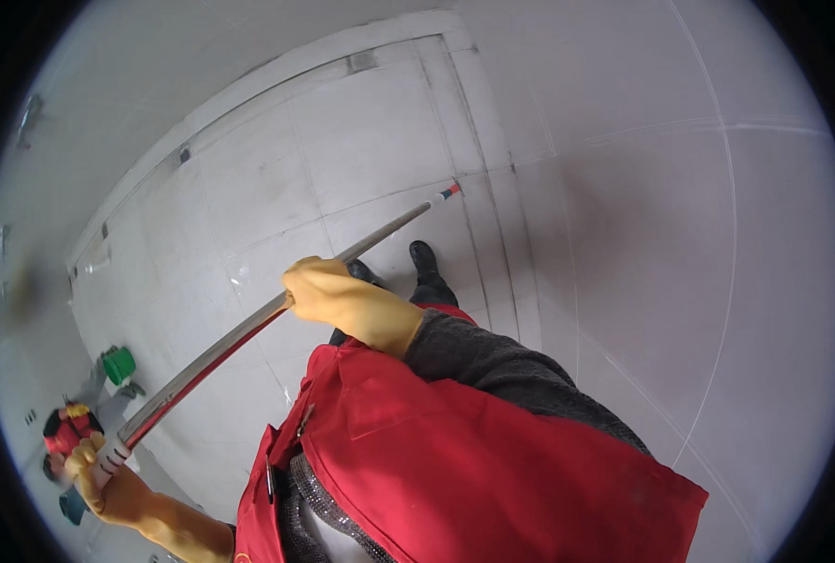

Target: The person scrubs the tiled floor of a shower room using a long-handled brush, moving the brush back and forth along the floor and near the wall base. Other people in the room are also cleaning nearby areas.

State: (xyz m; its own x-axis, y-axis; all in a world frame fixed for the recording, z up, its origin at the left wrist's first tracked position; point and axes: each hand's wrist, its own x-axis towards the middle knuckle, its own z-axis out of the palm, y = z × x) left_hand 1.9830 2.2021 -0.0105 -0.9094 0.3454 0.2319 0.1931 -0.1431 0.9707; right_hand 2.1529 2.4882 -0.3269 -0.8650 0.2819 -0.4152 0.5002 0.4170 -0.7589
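Note:
A long shiny metal pole (210, 366) runs slantwise across the view. My left hand (101, 478), in a yellow rubber glove, grips its white, dark-banded section at the lower left. Nearer the middle, my right hand (326, 292), gloved alike, is closed around the shaft. The far end (453, 190) has white, dark and red bands and lies over the floor near the dark border lines; whether it touches the floor I cannot tell. Whatever lies beyond my left hand on the pole is hidden or unclear. My red vest (417, 436) fills the bottom.
Pale floor tiles (248, 183) with dark joint lines surround my dark boots (423, 259). A large-tiled pale wall (643, 232) rises on the right. At the far left a person in a red vest (69, 429) and yellow gloves stands by a green bucket (119, 364).

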